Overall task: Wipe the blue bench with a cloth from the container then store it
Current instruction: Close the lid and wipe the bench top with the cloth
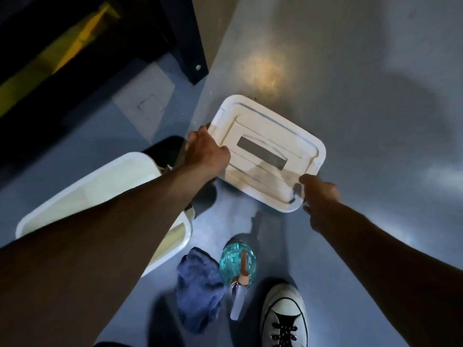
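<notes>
Lid (pixel 265 151): held by opposite corners, left hand (pixel 208 149) and right hand (pixel 319 194) each gripping 1.
Container (pixel 105 191): open, left of lid, nearer left hand.
Cloth (pixel 198 286): on floor, below both hands.

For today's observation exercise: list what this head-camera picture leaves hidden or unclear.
- Open container interior: mostly covered by the left forearm.
- Left hand fingertips: curled under the lid edge.
- Right hand grip: blurred, contact unclear.
- Spray bottle label: not legible.
- Shoe: cut off by the bottom edge.
</notes>
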